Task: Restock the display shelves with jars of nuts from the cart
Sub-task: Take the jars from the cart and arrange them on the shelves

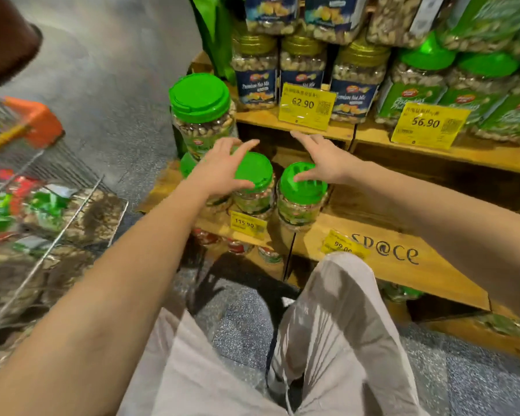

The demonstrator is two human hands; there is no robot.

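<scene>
Two green-lidded jars of nuts stand side by side on the low wooden shelf. My left hand is spread over the left jar, thumb on the lid's front edge, fingers straight above it. Over the right jar my right hand lies flat; its thumb touches the lid and its fingers point away towards the shelf above. Neither hand grips anything. Further left a bigger green-lidded jar sits higher, stacked on other jars. The wire cart at the left holds several jars of nuts.
The upper shelf carries blue-labelled nut mix jars and green-labelled jars, with yellow price tags in front. More jars sit under the low shelf. My legs stand close to it on grey floor. The cart's orange handle is at the left.
</scene>
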